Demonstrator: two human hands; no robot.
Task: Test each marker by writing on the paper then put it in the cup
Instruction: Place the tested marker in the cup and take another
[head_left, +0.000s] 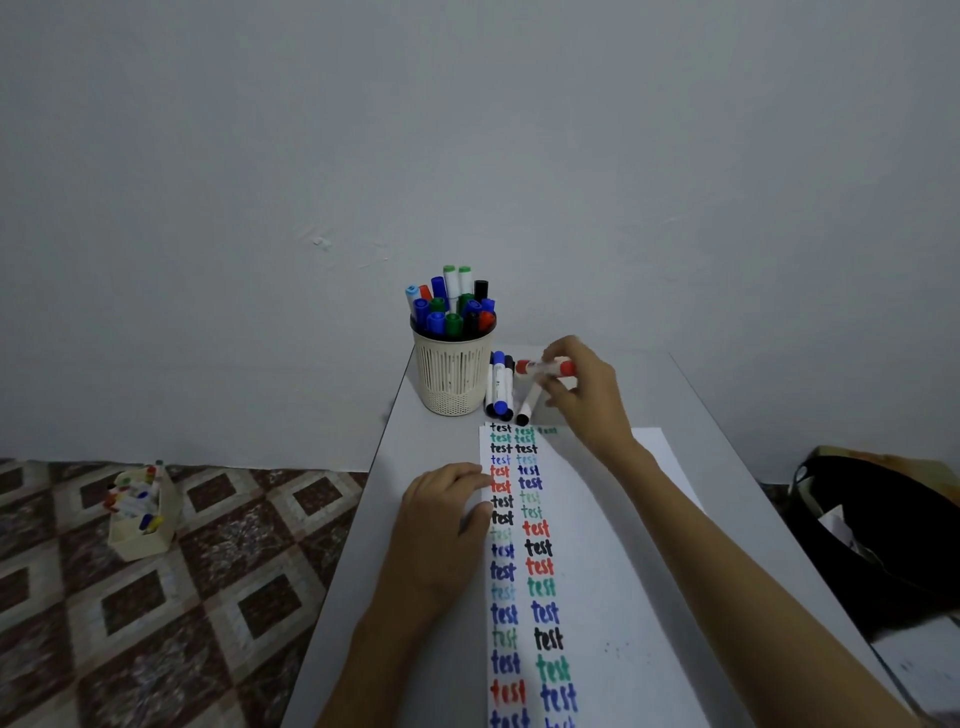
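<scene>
White paper sheet (597, 571), pinned flat by the left hand (441, 519); right hand (587, 397) pinches a red-ended white marker (545, 367) (seemingly capped), so uncapping, then writing, comes next.

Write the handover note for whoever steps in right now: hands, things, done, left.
Left hand: rests on the paper's left edge.
Right hand: pinches a capped red marker, held level just right of the cup.
Done: the cup is packed with markers; two columns of "test" are on the paper and a third is begun.
Left: test the red marker, if not yet done, and cup it; then the loose markers lying beside the cup.
</scene>
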